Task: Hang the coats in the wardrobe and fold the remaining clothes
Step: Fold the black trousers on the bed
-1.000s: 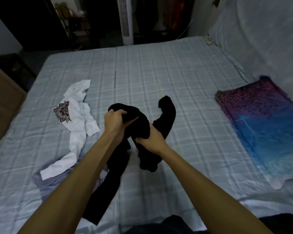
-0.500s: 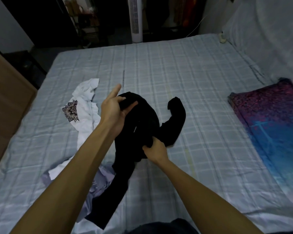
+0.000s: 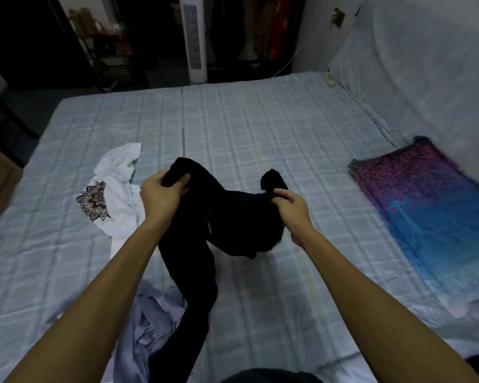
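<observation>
The black cloth garment point(image 3: 233, 217) looks soft, thick and matt. Beneath it, the pale blue checked cloth bed sheet point(image 3: 260, 128) is matt and lightly creased. Left of the garment, the white cloth T-shirt point(image 3: 116, 172) is matt with a flat dark print. Below the garment, the lilac cloth shirt point(image 3: 152, 308) looks thin and crumpled, with a faint sheen. Right of the garment, the purple-and-blue printed cloth pillow point(image 3: 426, 205) looks smooth.

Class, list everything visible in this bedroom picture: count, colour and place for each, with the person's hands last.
garment: one, black, held up over the bed's middle
T-shirt: one, white with dark print, crumpled on the bed, left
shirt: one, lilac, bunched near the left forearm
blanket: one, purple and blue, flat on the bed's right side
bed: one, pale blue checked sheet, beneath the clothes
fan: one, white, standing beyond the bed
left hand: one, gripping the garment's left end
right hand: one, pinching the garment's right part
</observation>
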`<state>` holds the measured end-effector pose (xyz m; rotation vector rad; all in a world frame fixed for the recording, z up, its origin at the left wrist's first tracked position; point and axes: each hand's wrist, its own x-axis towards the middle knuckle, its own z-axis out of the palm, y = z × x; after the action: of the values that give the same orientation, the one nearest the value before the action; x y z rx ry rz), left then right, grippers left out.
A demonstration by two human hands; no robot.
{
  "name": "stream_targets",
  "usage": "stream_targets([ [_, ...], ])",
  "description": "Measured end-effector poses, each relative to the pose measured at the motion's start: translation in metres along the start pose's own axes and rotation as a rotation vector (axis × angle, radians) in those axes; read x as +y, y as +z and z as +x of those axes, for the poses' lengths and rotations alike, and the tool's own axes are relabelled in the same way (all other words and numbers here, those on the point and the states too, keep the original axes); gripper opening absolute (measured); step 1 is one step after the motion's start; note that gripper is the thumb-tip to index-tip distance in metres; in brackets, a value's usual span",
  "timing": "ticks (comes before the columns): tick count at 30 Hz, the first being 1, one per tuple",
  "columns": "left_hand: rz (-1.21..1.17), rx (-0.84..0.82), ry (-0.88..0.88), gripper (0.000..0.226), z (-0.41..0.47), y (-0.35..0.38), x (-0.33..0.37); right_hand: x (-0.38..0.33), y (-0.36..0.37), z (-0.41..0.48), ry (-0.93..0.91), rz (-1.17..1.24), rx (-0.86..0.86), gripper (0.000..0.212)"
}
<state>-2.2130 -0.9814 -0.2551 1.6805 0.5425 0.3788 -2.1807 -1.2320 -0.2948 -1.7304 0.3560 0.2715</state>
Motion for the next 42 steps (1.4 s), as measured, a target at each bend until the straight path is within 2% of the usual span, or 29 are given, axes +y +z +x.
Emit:
stream_targets([
  [1, 0.018, -0.005, -0.004, 0.006, 0.003, -0.003, -0.001, -0.001, -0.002, 0.001, 0.008, 0.005, 0.043, 0.014],
  [3, 0.054, -0.054, -0.004, 0.01, 0.008, -0.007, -0.003, -0.004, -0.004, 0.003, 0.032, -0.042, 0.104, 0.039],
  [6, 0.082, -0.105, 0.0, 0.01, 0.018, -0.01, -0.011, -0.01, -0.006, 0.008, 0.031, -0.166, 0.113, 0.043],
  [8, 0.051, -0.125, -0.05, 0.008, 0.024, -0.008, -0.018, -0.012, -0.008, 0.015, 0.054, -0.188, 0.075, 0.037],
  [11, -0.054, -0.143, -0.191, 0.008, 0.039, -0.004, -0.029, -0.014, -0.01, 0.028, 0.115, -0.193, 0.001, 0.016],
  [14, -0.138, -0.144, -0.313, 0.007, 0.059, 0.005, -0.039, -0.012, -0.006, 0.047, 0.138, -0.188, -0.001, 0.015],
  [18, -0.162, -0.112, -0.365, 0.008, 0.092, 0.03, -0.054, -0.009, 0.007, 0.083, 0.22, -0.145, 0.015, 0.041],
  [22, -0.112, -0.134, -0.383, 0.008, 0.135, 0.065, -0.062, -0.018, 0.022, 0.128, 0.312, -0.079, -0.078, 0.054],
  [25, -0.092, -0.154, -0.327, 0.01, 0.181, 0.094, -0.049, -0.05, 0.036, 0.174, 0.213, -0.16, -0.069, 0.045],
  [28, -0.081, -0.147, -0.228, 0.013, 0.238, 0.117, -0.012, -0.11, 0.049, 0.221, 0.058, -0.216, 0.016, 0.034],
  [36, -0.008, -0.076, 0.17, 0.014, 0.344, 0.14, 0.13, -0.286, 0.07, 0.289, -0.289, -0.195, 0.148, 0.034],
  [42, -0.206, -0.074, 0.324, 0.009, 0.366, 0.111, 0.235, -0.404, 0.06, 0.28, -0.539, -0.041, 0.258, 0.039],
])
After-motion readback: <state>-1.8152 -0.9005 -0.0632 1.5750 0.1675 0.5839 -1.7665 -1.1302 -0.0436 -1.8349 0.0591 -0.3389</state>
